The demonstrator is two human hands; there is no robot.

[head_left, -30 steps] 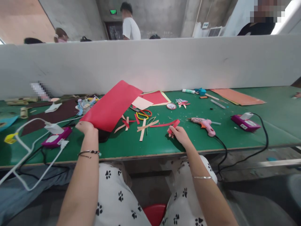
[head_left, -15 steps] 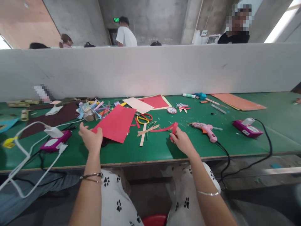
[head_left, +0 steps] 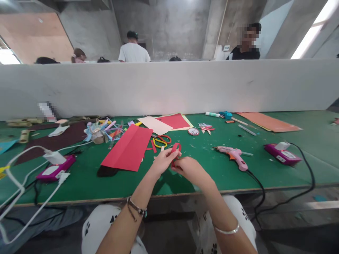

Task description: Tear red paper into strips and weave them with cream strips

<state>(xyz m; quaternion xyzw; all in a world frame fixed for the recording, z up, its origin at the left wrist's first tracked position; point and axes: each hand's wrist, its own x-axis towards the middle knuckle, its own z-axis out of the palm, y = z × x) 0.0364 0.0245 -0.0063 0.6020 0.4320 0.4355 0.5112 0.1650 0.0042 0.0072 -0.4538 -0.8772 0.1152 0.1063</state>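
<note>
Both hands meet over the green table (head_left: 185, 176) near its front edge. My left hand (head_left: 162, 161) and my right hand (head_left: 188, 168) pinch a curled red paper strip (head_left: 175, 148) between their fingertips. A large red paper sheet (head_left: 129, 148) lies flat just left of my left hand. Scissors with red and yellow handles (head_left: 160, 141) and loose paper strips lie right behind the hands.
A pink glue gun (head_left: 233, 155) with a black cord lies to the right, a purple device (head_left: 282, 155) beyond it. Another purple device (head_left: 54, 169) with white cables sits left. Paper scraps, a glue stick (head_left: 212, 114) and an orange sheet (head_left: 267, 121) lie along the white partition. People stand behind it.
My left hand let go of the large red sheet, which now lies flat, and moved right to join my right hand on the red strip. The strip has come up off the table.
</note>
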